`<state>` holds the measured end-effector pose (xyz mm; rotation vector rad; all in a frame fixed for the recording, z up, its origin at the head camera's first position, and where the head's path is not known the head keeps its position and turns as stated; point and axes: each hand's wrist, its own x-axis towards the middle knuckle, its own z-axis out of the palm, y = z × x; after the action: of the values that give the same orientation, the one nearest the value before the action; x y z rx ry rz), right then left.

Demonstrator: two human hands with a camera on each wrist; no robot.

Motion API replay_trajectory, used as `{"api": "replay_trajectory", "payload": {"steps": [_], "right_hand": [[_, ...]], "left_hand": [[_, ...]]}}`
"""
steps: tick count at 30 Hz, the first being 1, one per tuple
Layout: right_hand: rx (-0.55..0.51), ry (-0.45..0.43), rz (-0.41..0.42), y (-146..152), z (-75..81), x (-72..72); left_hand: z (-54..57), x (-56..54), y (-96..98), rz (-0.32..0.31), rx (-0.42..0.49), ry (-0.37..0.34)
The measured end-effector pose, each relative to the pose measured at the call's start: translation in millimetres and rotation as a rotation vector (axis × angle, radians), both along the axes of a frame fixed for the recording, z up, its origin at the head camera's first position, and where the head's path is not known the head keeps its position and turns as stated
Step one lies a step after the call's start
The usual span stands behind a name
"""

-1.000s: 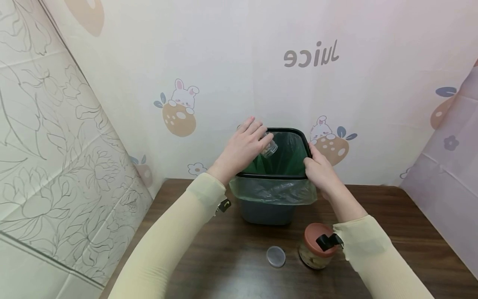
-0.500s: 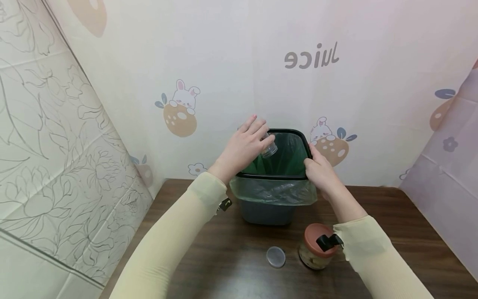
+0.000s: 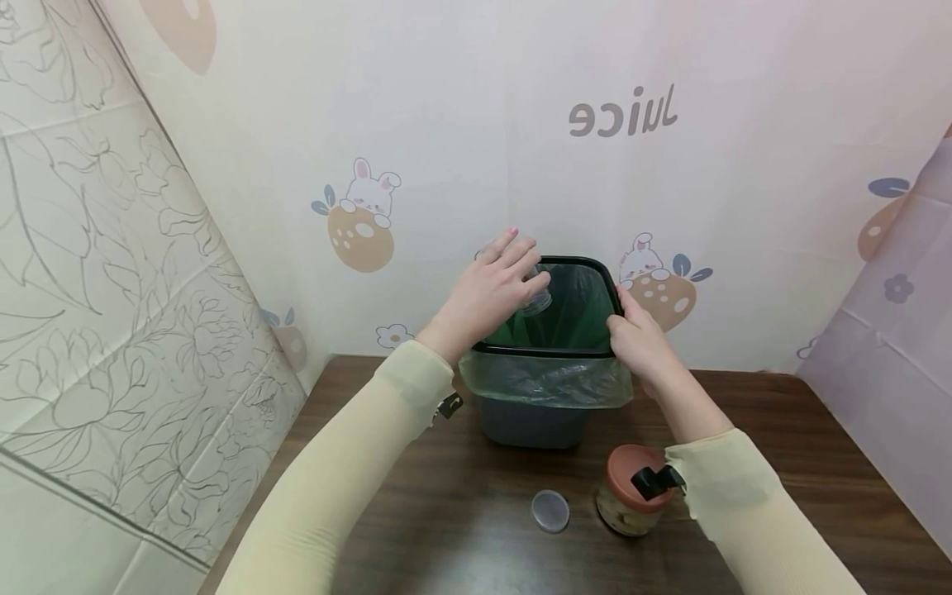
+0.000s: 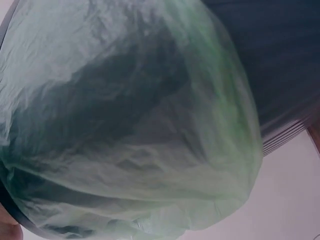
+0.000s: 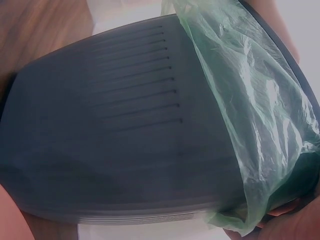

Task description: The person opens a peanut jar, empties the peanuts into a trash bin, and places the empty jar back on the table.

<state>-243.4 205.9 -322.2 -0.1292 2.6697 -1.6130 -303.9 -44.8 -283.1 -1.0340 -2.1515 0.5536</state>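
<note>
My left hand (image 3: 487, 297) holds a small clear plastic container (image 3: 537, 304) tipped mouth-down over the opening of a dark grey trash bin (image 3: 531, 423). The hand covers most of the container, so its contents cannot be made out. A translucent green bag (image 3: 546, 382) lines the bin and folds down outside its black rim. On the bin's right side, my right hand (image 3: 640, 337) grips the rim with the thumb on top. Both wrist views are filled by the bin wall (image 5: 125, 115) and the bag (image 4: 135, 140).
A round translucent lid (image 3: 550, 511) lies flat on the dark wooden table (image 3: 431, 512) in front of the bin. Beside it, under my right forearm, stands a glass jar (image 3: 626, 516) with a salmon-coloured lid and pale contents. A printed curtain (image 3: 461, 124) hangs behind.
My left hand and the container have shifted very slightly right, and the container looks tipped a little further down. The right hand stays on the rim.
</note>
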Motion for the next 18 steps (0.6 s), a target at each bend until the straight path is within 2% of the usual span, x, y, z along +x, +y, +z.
{"api": "replay_trajectory", "payload": {"steps": [6,18], "right_hand": [[0.000,-0.004,0.001,1.1,-0.7,0.3],[-0.026,-0.001,0.001,1.3,-0.6,0.5]], "left_hand": [[0.8,2.7,3.6,0.025,-0.050,-0.006],[3.3,5.3,6.3,0.034,-0.045,-0.009]]}}
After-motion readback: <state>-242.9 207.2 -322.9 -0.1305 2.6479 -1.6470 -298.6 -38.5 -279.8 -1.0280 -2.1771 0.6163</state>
